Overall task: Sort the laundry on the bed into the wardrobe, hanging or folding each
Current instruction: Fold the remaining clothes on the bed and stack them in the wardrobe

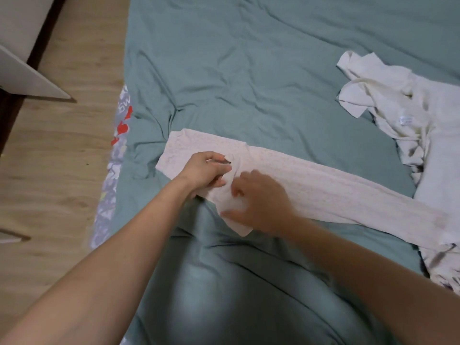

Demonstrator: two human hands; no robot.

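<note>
Knit garment [311,185]: pale pink, textured, stretched in a long band across the teal bed cover [249,83], from near the bed's left edge toward the lower right; both hands at its left part.
Garment relative to hands: left end past the left hand's knuckles; a folded flap under the right hand; long remainder running off to the right of both.
Left hand [204,170]: fingers curled, pinching a bunched fold of the knit between thumb and fingertips, knuckles up.
Right hand [258,202]: blurred; fingers bent down onto the flap, thumb stretched along its lower edge; pressing or gripping, cannot tell which.
White clothes pile [403,108]: crumpled at the bed's right side, a small label showing; well apart from the hands, touching the knit's far end.
Patterned sheet [117,150]: grey with red shapes, showing along the bed's left edge beside the wooden floor [62,145].
Hidden or unclear: pile cut off by the right frame edge; knit's far end merging with other cloth at lower right; white furniture panel [27,78] at upper left only partly in view.
</note>
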